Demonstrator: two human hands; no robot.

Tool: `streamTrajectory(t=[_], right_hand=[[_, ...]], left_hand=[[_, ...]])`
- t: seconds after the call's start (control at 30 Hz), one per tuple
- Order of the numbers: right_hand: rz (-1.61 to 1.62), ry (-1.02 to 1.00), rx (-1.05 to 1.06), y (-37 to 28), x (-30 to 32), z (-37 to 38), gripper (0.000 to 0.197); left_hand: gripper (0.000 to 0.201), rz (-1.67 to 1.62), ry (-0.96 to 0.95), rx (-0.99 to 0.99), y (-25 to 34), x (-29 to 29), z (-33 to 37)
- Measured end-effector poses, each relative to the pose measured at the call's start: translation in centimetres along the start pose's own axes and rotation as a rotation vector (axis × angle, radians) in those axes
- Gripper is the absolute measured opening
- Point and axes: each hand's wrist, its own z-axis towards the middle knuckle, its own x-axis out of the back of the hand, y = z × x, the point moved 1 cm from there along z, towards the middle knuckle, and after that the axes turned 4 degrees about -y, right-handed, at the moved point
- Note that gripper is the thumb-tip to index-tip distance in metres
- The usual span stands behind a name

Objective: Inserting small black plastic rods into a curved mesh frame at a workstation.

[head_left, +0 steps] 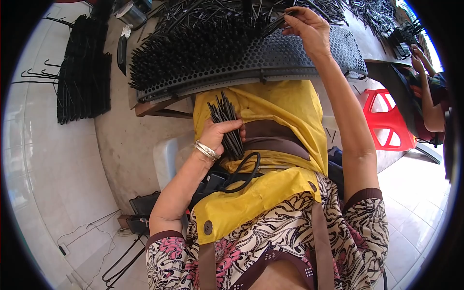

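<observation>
My left hand (218,136) is wrapped round a bundle of thin black rods (226,113), held upright in front of my yellow apron (295,111). Farther off, my right hand (309,31) reaches over a grey perforated rack (333,48). Its thumb and fingers pinch what looks like one slim black rod (276,23), whose lower end meets the rack. Many black rods (193,50) stand packed in the holes across the rack's left and middle. At the right end the holes show bare.
Loose black rods (377,19) lie heaped behind the rack. A metal can (130,15) stands at the back left, near hanging black racks (84,72) with hooks. On the right are a red plastic stool (386,121) and another person's arm (430,104).
</observation>
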Motion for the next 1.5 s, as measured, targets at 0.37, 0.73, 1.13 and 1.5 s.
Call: streamTrajectory(t=[0.37, 0.73, 1.13, 1.5], right_hand=[[-0.209, -0.129, -0.194, -3.6, -1.3, 0.5, 0.010], [-0.019, -0.415, 0.060, -3.0, -1.5, 1.4, 0.007], [-0.825, -0.347, 0.207, -4.7, -5.8, 2.4, 0.014], [-0.944, -0.219, 0.054, -3.6, -4.1, -0.9, 0.021]], left_hand=[[0.020, -0.024, -0.009, 0.014, -0.2, 0.3, 0.1], [0.021, -0.039, -0.032, 0.024, -0.4, 0.5, 0.4], [0.020, -0.031, -0.014, 0.014, -0.2, 0.1, 0.3], [0.022, -0.047, -0.054, 0.059, 0.0, -0.2, -0.1]])
